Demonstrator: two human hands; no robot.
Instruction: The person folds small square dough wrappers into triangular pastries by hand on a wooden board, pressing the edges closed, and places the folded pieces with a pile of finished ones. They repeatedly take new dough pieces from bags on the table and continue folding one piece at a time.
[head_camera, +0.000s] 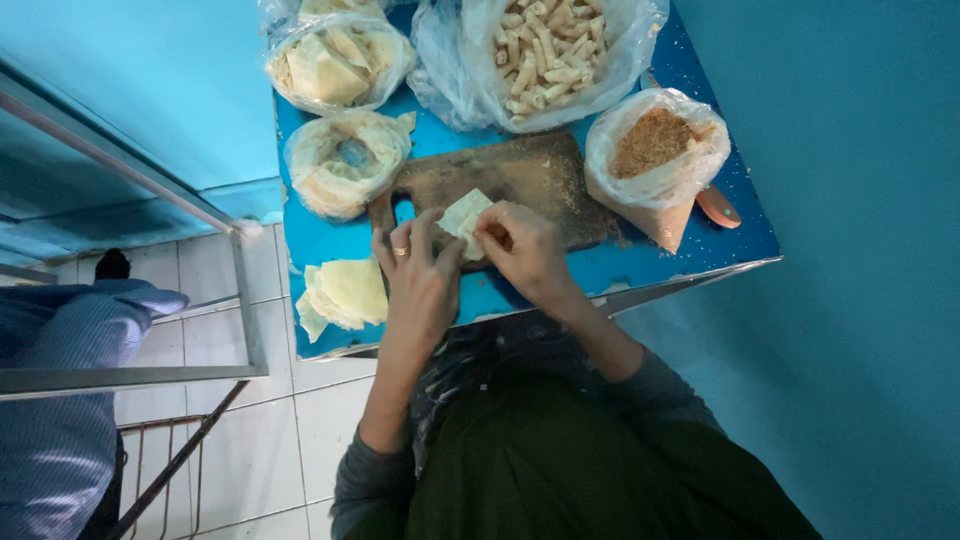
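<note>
— Many rolls are done already, judging by the big clear bag of rolled pastries (545, 50) at the far edge of the blue table (740, 235). That looks like the finished pile, and it is the largest heap here.

— And what is left?

— Plenty, I'd say. Two bags of pale wrapper sheets, the bag of flat wrappers (335, 60) and the bag of coiled wrappers (345, 165), sit well filled at the far left, and a loose stack of wrappers (345, 293) lies at the near left edge. The bag of brown crumbly filling (655, 150) on the right is also far from spent.

— What of the one in hand?

— One small wrapper (465, 218) rests over the near edge of the dark wooden cutting board (520, 180), partly folded. The left hand (420, 275), a ring on one finger, curls its fingers over the wrapper's left side, pinching it. The right hand (525, 250) pinches the right edge between thumb and fingertips, mostly closed. So this piece seems mid-fold, not yet rolled tight.

— Anything smaller?

— An orange-brown spoon handle (718, 206) peeps out beside the filling bag.
</note>
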